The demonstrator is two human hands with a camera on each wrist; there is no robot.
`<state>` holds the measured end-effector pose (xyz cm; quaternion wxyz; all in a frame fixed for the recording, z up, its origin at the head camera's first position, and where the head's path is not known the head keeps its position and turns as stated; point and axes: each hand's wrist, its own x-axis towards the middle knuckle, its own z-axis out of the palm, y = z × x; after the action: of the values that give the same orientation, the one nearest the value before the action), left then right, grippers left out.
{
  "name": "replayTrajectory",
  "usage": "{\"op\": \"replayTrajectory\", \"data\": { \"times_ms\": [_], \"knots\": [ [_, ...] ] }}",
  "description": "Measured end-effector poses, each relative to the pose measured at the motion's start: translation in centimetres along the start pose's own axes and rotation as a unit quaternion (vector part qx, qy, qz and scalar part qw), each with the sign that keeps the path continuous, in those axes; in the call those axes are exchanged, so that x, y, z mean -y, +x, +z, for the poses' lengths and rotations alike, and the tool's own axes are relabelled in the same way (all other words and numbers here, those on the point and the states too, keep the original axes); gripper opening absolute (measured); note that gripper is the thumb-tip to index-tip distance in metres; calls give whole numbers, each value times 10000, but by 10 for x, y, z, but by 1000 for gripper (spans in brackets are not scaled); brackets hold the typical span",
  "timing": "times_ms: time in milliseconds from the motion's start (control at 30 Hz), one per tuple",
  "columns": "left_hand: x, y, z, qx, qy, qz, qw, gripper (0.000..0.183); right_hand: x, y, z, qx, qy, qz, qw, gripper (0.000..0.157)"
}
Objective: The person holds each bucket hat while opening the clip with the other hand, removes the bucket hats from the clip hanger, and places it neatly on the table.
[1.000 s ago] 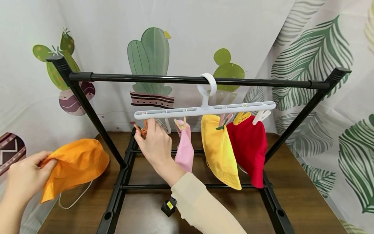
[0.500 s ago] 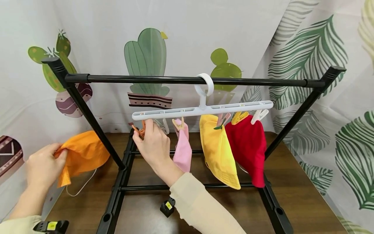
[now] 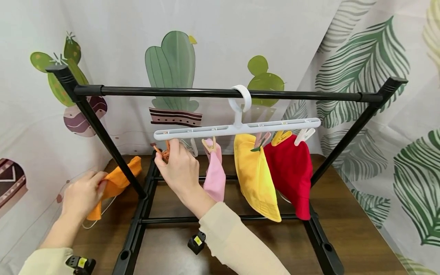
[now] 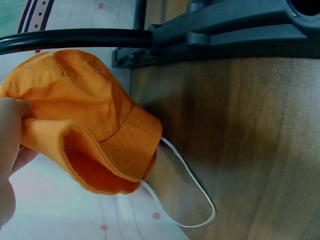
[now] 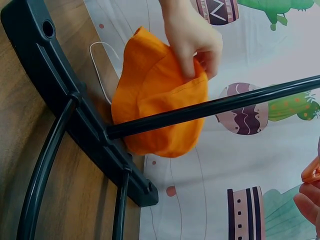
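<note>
We've got the printed backdrop cloth (image 3: 220,42) behind both grips, cactus and leaf patterns. Under both, brown table (image 3: 357,225). Black rack (image 3: 165,92) stands on it: top bar above both grips, one slanted leg between them. White hanger (image 3: 223,130) hooks over the bar, left end just above the right grip, the rest running out to that grip's right. Yellow hat (image 3: 256,177) hangs right of the right grip, red hat (image 3: 290,173) next, farther out. Orange hat (image 4: 80,105) is in the left grip, extending right from the fingertips, partly behind the slanted leg, well apart from the right grip. Left hand (image 3: 82,193) pinches its fabric, thumb against fingers. Right hand (image 3: 180,168) pinches the orange clip (image 3: 165,154) under the hanger's left end; we can't tell if the clip's tips are parted. Pink cloth (image 3: 215,172) hangs just right of the right grip. Other clips, going outward from the right grip: pale clip (image 3: 194,147) just beside the fingers, beige clip (image 3: 209,146) on the pink cloth, pink clip (image 3: 264,139) at the yellow hat, yellow clip (image 3: 281,138) and white clip (image 3: 304,136) on the red hat. Thinnest, white cord (image 4: 211,201): loops off the orange hat, below the left grip.
</note>
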<state>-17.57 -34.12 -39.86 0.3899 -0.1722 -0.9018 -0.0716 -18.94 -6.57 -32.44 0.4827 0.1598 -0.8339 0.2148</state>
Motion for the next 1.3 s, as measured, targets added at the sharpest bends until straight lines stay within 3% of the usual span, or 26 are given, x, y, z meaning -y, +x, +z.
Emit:
{"op": "replayTrajectory", "data": {
  "times_ms": [267,667,933,1300],
  "knots": [
    [-3,-12,17,605,-130,228,9978,26,-1,0,1,-4,-49,18,10000,32],
    [-2,-34,43,1185,-337,-307,9919,26,-2,0,0,19,13,-32,10000,31],
    [3,-37,52,2153,-285,-1058,9704,19,-1,0,-2,18,-35,-78,10000,32],
    [12,-34,58,2654,-261,-1415,9533,16,0,1,-2,-91,-37,-127,9999,34]
  ]
}}
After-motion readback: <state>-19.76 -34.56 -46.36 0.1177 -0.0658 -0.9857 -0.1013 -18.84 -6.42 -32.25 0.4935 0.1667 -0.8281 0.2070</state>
